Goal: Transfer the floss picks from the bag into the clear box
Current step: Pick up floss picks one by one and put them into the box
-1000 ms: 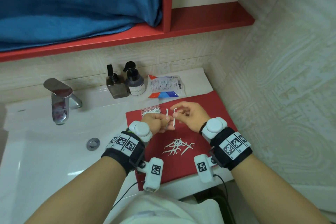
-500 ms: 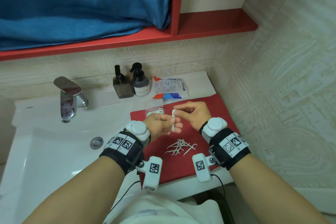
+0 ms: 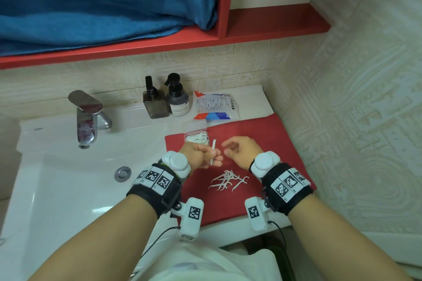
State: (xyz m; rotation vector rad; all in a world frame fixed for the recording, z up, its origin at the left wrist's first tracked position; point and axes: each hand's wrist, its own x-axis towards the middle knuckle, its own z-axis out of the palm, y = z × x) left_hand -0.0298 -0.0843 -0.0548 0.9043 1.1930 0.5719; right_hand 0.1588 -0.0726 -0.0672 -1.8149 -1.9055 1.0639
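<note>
Since half a second ago, when both your hands met on one small bunch of slim white plastic floss picks [image 3: 213,151], your holdings have changed as follows.

Left hand [image 3: 201,155]: grip closed round the bunch, thumb and fingers pinching it near its lower end so it stands roughly upright, just in front of the small clear plastic box [image 3: 196,138].

Right hand [image 3: 242,149]: now let go and drawn slightly aside; fingers loosely curled, holding nothing, just beside the bunch but apart from it.

Clear box: lid open, some white picks already inside, sitting at the far left corner of the red cloth mat [image 3: 274,134] on the white tabletop [image 3: 251,93].

Loose pile of white floss picks [image 3: 227,181]: lying on the mat between your wrists, not yet transferred.

Printed white, red and blue plastic bag [image 3: 215,105]: flat behind the mat, by the wall.

Judgement: the bunch looks squared up, ready for your left hand to lay in the box; the pile means more rounds remain.
</note>
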